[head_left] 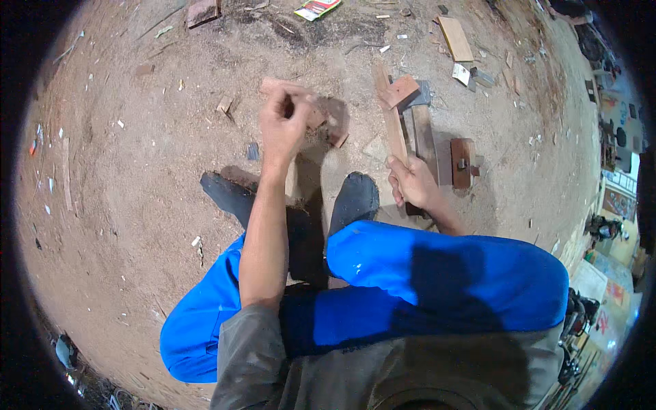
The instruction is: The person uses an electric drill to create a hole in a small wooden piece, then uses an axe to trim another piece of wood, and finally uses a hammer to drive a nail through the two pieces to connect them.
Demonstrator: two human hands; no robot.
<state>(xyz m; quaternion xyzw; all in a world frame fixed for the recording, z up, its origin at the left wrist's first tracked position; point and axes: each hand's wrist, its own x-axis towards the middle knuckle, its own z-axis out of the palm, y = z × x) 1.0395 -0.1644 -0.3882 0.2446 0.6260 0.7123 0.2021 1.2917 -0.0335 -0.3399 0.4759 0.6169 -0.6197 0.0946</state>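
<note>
My right hand (pixel 415 184) grips the lower end of a long, narrow wooden strip (pixel 394 130). A short reddish wood block (pixel 403 89) lies across the strip's upper part, though whether they are joined I cannot tell. My left hand (pixel 283 126) is raised over the ground with curled fingers, partly smeared by motion. Beside those fingers shows a pale reddish wood piece (pixel 273 85); whether they hold it is unclear. Just right of my right hand sits a brown wooden block with a knob-like part (pixel 462 164). A darker plank (pixel 425 140) lies alongside the strip.
Under me is sandy, dusty ground (pixel 150 198) with scattered wood chips. A light board (pixel 456 39) lies at the far right, a dark brown block (pixel 203 11) and a colourful packet (pixel 318 8) at the far edge. My dark-covered feet (pixel 355 198) rest near the hands.
</note>
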